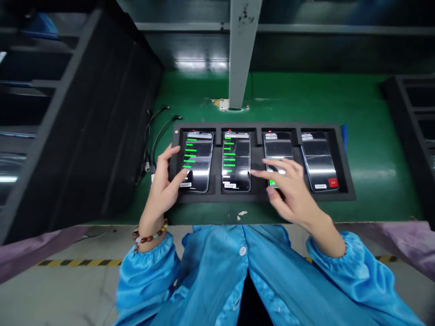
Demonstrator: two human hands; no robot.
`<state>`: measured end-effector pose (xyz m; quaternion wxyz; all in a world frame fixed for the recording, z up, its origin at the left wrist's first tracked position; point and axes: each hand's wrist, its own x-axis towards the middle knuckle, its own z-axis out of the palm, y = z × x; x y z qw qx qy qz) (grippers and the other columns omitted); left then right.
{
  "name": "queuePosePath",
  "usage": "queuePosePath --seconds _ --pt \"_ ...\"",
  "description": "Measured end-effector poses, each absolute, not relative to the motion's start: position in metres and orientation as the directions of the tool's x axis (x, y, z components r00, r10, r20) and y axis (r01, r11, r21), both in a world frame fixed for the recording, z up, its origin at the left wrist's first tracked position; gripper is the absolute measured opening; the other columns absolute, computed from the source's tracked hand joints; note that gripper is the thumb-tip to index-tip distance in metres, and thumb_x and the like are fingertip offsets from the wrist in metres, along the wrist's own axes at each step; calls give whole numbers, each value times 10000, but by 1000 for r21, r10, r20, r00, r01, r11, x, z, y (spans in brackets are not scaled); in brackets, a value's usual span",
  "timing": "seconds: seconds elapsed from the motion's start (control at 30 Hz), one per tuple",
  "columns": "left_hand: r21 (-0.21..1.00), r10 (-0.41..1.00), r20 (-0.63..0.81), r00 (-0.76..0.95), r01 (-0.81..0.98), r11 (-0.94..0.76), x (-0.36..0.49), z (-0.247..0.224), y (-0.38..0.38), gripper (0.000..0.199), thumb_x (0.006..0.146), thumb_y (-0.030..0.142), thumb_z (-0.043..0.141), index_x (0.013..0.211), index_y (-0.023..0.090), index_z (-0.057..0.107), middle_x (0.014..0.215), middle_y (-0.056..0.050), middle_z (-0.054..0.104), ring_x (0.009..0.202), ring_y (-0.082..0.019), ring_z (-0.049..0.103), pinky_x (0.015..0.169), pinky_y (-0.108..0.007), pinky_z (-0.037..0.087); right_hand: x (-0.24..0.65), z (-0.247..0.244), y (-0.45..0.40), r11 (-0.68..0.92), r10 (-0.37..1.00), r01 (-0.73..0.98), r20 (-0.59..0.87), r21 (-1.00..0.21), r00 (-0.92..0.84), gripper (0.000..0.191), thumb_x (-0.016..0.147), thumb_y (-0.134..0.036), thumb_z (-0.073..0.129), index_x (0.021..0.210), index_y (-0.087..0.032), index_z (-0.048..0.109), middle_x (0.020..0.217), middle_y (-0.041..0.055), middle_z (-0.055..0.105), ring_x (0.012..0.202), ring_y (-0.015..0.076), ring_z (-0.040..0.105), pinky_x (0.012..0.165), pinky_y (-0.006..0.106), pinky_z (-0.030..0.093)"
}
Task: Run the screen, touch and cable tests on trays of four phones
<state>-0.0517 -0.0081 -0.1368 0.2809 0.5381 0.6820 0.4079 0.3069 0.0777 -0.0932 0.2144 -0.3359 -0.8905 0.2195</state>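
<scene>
1. The green desk (374,181) fills the middle of the frame, its near edge running across below centre. Past that edge, the pale floor (78,294) shows at lower left, crossed by yellow-and-black striped tape (81,262).
2. A grey post (243,50) comes down from the top centre to the back of the desk.
3. A large black rack (112,113) takes up the left side of the frame; another dark rack (418,145) stands at the right edge. Black cables (159,131) lie between the left rack and the tray.
4. The black tray (217,198) sits in the centre of the frame, with four phones in a row in its compartments. The far-left phone (202,163) and the second phone (239,154) show green bars. The third phone (278,147) has a green patch low on its screen, partly covered by fingers; the far-right phone (319,158) shows a red square at its lower right.
5. The left hand (163,185), a beaded bracelet (151,237) at its wrist, has thumb and forefinger apart: forefinger at the tray's left rim, thumb over the far-left phone's lower screen. Contact with the glass cannot be told.
6. The right hand (292,194) is loosely spread over the third phone, one fingertip beside the second phone's right edge; whether it touches is unclear.
</scene>
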Motion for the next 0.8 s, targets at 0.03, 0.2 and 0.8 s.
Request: queuePosePath --seconds 0.03,0.2,0.8 --pt "848 966 52 -252 522 91 -52 -136 -9 655 1045 447 671 1646 337 434 1795 -96 394 1696 -313 359 1391 -526 367 315 -91 80 654 727 526 259 -544 -636 425 1062 -268 500 1437 -295 697 1453 98 751 1479 334 617 1258 634 404" --pt "836 965 56 -256 540 95 -52 -138 -6 691 1025 468 696 1642 320 422 1782 -117 386 1694 -334 342 1394 -564 342 376 -90 93 429 902 701 310 -570 -301 396 1104 -349 487 1416 -334 730 1428 102 762 1491 381 603 1266 666 417" --pt "442 963 129 -237 883 158 -7 -114 54 924 877 627 804 1653 270 452 1804 -235 248 1610 -560 292 1217 -797 387 397 -117 96 80 985 848 171 -524 13 502 1090 -557 466 1454 -254 634 1506 169 700 1585 457 438 1242 809 319"
